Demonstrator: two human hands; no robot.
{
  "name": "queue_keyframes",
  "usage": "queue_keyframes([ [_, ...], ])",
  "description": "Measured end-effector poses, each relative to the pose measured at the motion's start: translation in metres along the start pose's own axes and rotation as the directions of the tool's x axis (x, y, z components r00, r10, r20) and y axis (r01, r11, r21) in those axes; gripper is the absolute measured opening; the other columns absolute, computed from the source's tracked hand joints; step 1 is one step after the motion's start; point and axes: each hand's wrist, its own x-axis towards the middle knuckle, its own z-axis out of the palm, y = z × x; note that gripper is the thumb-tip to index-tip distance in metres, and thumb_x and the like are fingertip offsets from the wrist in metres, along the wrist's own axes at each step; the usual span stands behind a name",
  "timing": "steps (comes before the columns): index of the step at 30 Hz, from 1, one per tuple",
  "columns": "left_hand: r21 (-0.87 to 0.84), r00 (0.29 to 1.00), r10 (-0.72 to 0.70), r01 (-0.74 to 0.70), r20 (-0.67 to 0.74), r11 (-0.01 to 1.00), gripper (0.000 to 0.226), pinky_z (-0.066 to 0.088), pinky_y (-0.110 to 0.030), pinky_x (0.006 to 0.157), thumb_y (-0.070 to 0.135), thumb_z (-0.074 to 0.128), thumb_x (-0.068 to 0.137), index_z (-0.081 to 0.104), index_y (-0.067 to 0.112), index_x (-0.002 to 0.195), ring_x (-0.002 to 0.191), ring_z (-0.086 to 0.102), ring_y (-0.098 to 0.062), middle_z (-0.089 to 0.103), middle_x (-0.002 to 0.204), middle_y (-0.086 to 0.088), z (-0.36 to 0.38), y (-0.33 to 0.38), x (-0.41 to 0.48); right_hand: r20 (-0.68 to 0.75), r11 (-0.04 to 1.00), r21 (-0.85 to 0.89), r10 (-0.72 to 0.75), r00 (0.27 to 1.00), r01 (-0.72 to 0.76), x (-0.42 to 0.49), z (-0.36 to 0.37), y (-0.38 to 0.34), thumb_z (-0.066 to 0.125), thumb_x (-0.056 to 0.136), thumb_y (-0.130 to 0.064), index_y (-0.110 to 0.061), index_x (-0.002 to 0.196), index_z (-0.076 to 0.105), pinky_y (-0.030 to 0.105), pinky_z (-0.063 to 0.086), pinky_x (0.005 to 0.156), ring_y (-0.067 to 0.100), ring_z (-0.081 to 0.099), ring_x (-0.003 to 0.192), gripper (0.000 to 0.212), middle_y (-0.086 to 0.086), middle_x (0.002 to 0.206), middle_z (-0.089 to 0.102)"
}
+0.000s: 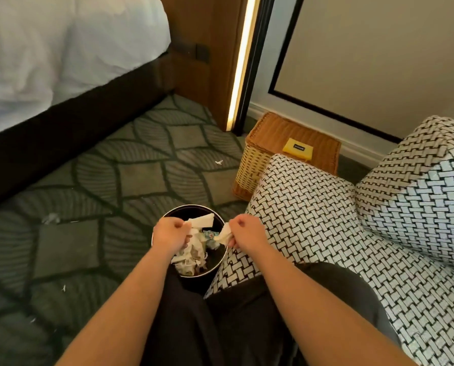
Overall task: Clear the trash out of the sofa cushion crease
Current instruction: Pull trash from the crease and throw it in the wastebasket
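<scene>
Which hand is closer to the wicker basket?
Right. The right hand hovers at the trash bin's sofa-side rim, nearest the wicker basket; the left hand is farther off, over the bin's opposite rim.

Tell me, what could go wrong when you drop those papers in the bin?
1. The left hand and right hand pinch light tissue, the left piece and the right piece, above the bin. It might flutter past the rim onto the carpet, where a scrap already lies.
2. The crumpled paper is heaped high inside the bin, so anything added on top may tumble out.
</scene>
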Motion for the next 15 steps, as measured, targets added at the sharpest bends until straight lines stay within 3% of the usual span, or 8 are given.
queue_keyframes([
  [3,0.029,0.999,-0.028,0.028,-0.025,0.999,0.038,0.054,-0.034,0.058,0.01,0.056,0.09,0.055,0.007,0.053,0.043,0.049,-0.018,0.055,0.05,-0.007,0.004,-0.003,0.022,-0.03,0.999,-0.018,-0.039,0.999,0.038,0.02,0.023,-0.004,0.047,0.093,-0.018,-0.012,0.081,0.061,0.037,0.055,0.065,0.017,0.062,0.059,0.02,0.005,0.066,0.064],
  [5,0.078,0.999,-0.036,0.039,-0.037,0.996,0.041,0.056,-0.038,0.065,0.012,0.056,0.09,0.054,0.008,0.05,0.045,0.052,-0.02,0.056,0.049,-0.007,0.007,-0.004,0.039,-0.01,0.993,-0.079,-0.086,0.996,0.085,0.034,0.038,-0.005,0.047,0.093,-0.02,-0.018,0.076,0.058,0.037,0.055,0.066,0.02,0.065,0.065,0.021,0.005,0.071,0.065],
  [8,0.169,0.999,-0.036,0.042,-0.036,0.985,0.042,0.056,-0.038,0.073,0.015,0.056,0.09,0.053,0.009,0.049,0.066,0.066,-0.029,0.063,0.061,-0.012,0.01,-0.009,0.057,0.003,0.991,-0.117,-0.066,0.998,0.066,0.05,0.057,0.002,0.047,0.092,-0.02,-0.023,0.069,0.054,0.038,0.055,0.07,0.022,0.065,0.07,0.024,0.003,0.072,0.065],
  [12,0.24,0.999,-0.05,0.054,-0.022,0.969,0.036,0.055,-0.039,0.08,0.016,0.055,0.09,0.058,0.007,0.055,0.079,0.068,-0.03,0.07,0.079,-0.02,0.015,-0.02,0.081,0.021,0.996,-0.086,0.034,0.999,-0.032,0.067,0.079,0.011,0.046,0.091,-0.014,-0.001,0.08,0.062,0.036,0.054,0.07,0.029,0.065,0.08,0.023,0.015,0.082,0.067],
  [15,0.306,0.993,-0.115,0.102,0.025,0.947,0.026,0.053,-0.04,0.084,0.017,0.051,0.09,0.067,0.005,0.073,0.089,0.065,-0.032,0.07,0.092,-0.018,0.016,-0.029,0.093,0.079,0.991,-0.088,0.107,0.991,-0.1,0.076,0.09,0.017,0.044,0.091,-0.014,-0.004,0.096,0.064,0.04,0.053,0.081,0.028,0.063,0.091,0.022,0.013,0.095,0.067],
])
